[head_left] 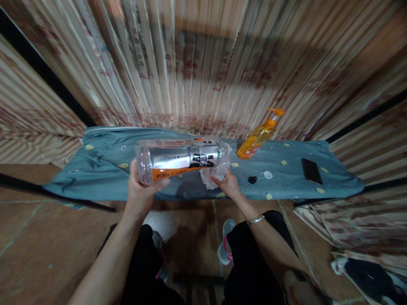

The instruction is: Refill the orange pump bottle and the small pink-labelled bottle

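A large clear plastic bottle (pixel 178 159) with a silver, black and orange label lies sideways in the air above the cloth-covered table, its neck to the right. My left hand (pixel 141 184) grips its base end from below. Near the neck, my right hand (pixel 227 183) has its fingers closed on a white cloth (pixel 208 180) with a scalloped edge, held under the bottle's shoulder. Part of that cloth is hidden behind the bottle and fingers.
An orange pump bottle (pixel 256 140) stands right of centre on the blue-grey cloth (pixel 104 182). Nearby lie a small black object (pixel 252 180) and a white round piece (pixel 267 174); a dark phone (pixel 312 171) is farther right. Striped curtains (pixel 197 84) hang behind.
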